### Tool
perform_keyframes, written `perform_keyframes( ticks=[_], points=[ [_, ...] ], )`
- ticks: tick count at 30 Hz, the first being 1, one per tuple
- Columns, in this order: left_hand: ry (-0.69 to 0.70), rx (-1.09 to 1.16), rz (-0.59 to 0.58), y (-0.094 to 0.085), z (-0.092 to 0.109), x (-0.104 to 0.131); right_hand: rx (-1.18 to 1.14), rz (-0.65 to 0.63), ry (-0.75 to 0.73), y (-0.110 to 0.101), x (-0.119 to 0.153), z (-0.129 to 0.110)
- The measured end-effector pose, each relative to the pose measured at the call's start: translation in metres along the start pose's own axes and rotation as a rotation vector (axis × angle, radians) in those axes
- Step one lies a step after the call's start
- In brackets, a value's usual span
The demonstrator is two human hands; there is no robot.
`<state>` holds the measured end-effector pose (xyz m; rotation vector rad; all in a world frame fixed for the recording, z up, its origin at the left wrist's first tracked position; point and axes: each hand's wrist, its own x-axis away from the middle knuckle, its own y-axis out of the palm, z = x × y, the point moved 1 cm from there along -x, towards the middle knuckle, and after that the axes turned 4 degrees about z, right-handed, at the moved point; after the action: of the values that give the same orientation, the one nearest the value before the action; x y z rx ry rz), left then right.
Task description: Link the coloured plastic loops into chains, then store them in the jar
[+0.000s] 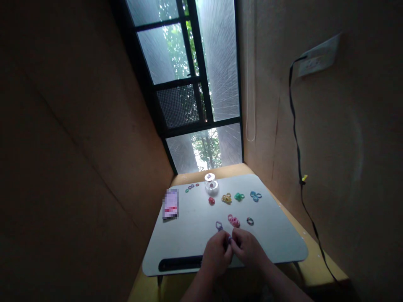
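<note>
My left hand (218, 251) and my right hand (247, 247) meet above the front of the white table (185, 235). Between their pinched fingertips is a small purple band (230, 238), partly hidden. Just beyond my left fingers lies a purple ring (219, 225). A pink pile of rings (234, 221) sits beyond my right fingers, with a dark multicoloured ring (249, 221) to its right. Farther back are red (211, 201), yellow (226, 198), green (239, 196) and blue rings (255, 196) in separate groups.
A clear round container (211, 186) stands at the back. Several small rings (192, 187) lie left of it, near a pixelated packet (170, 204). A black tray slot (179, 263) runs along the front edge. A black cable (295, 126) hangs at right.
</note>
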<state>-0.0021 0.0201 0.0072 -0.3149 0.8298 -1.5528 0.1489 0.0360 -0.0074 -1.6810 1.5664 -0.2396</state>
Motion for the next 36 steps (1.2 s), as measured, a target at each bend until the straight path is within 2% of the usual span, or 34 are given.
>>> perform_keyframes(
  ticks=[36],
  points=[
    [-0.001, -0.024, -0.012, 0.0009, -0.0008, -0.0008, -0.015, 0.001, 0.006, -0.0013, 0.0001, -0.0008]
  ],
)
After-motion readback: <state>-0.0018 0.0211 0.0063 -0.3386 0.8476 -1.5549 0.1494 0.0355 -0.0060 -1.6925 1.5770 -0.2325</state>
